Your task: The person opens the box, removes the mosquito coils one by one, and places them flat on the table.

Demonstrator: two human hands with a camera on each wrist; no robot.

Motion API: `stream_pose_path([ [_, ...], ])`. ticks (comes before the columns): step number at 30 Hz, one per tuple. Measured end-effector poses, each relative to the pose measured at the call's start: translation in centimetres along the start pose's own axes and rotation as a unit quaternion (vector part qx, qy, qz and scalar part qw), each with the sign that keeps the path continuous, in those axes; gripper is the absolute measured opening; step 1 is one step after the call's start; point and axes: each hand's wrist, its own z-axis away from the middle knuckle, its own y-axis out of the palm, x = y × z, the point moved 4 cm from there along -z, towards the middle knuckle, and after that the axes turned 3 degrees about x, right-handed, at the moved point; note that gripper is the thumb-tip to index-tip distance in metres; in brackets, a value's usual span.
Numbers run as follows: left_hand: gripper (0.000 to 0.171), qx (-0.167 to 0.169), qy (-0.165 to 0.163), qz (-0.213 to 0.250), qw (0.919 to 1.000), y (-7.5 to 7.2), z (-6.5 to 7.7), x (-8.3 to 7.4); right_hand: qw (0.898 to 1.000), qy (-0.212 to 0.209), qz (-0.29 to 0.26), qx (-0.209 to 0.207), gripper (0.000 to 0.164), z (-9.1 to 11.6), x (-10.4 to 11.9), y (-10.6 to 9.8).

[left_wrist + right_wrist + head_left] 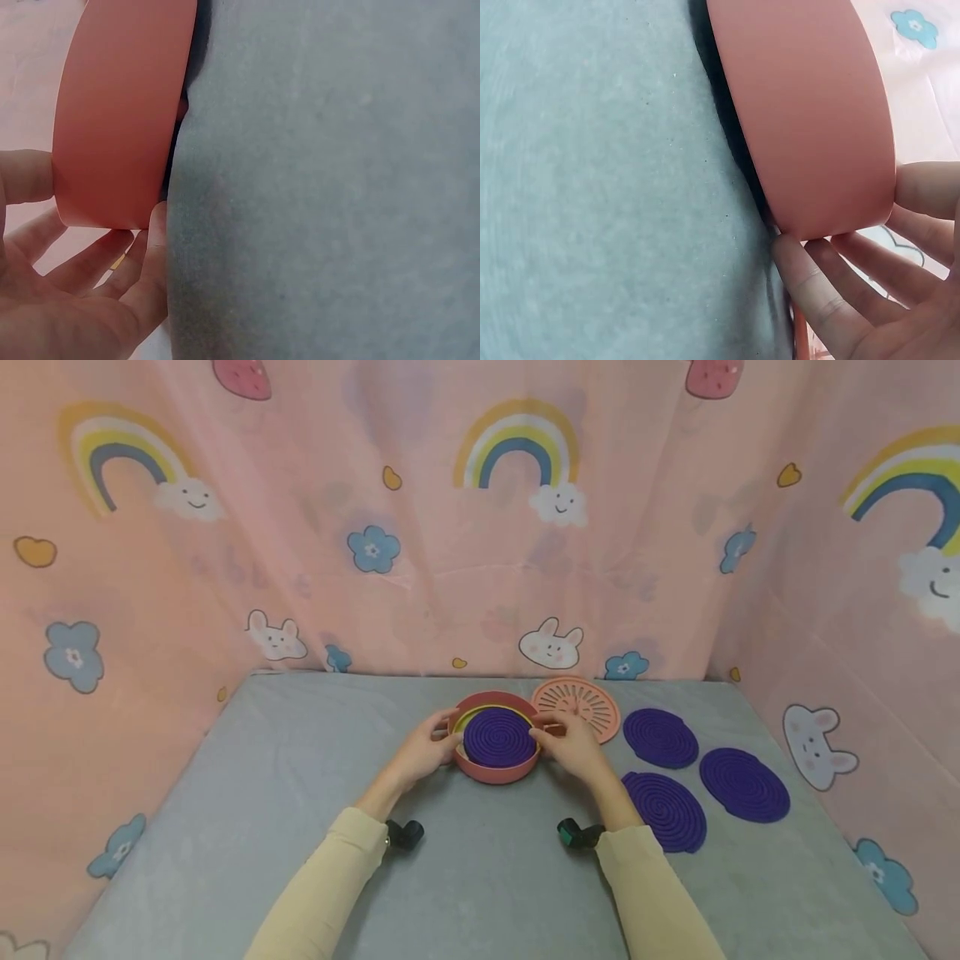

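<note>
In the head view, a round pinkish-red mosquito coil box [497,774] stands at the middle of the table. A purple spiral mosquito coil [498,737] lies within its rim, and part of a yellow ring [468,717] shows behind the coil. My left hand [423,750] grips the box's left side, thumb at the rim and fingers around the outer wall. On the opposite side my right hand [573,747] holds it the same way. Both wrist views show the smooth box wall [124,120] between thumb and fingers. The thumb tips reach close to the coil's edges.
A peach slotted lid [600,714] lies behind my right hand. Three more purple coils, one far [660,738], one near [666,810] and one at the right [745,785], lie on the grey tablecloth [480,877]. A patterned pink curtain [450,602] borders the table.
</note>
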Motion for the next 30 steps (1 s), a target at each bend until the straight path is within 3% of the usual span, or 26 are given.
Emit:
stream_pose_path([
  [14, 0.051, -0.004, 0.007, -0.008, 0.9999, 0.2, 0.0, 0.0, 0.999, 0.001, -0.041, 0.006, 0.038, 0.3, -0.3, 0.2],
  [18, 0.050, -0.015, 0.028, -0.055, 0.9979, 0.0, 0.2, -0.1, 0.999, 0.000, -0.042, 0.008, 0.037, 0.2, -0.4, 0.6],
  [22, 0.044, -0.036, 0.063, -0.143, 0.9871, -0.2, 0.5, -1.0, 1.000, 0.001, -0.029, 0.004, 0.037, 0.4, -0.6, 0.6],
  [30, 0.032, -0.076, 0.118, -0.251, 0.9576, -0.3, 0.3, -3.4, 1.000, -0.001, -0.016, 0.007, 0.039, 0.4, -0.2, 0.1],
])
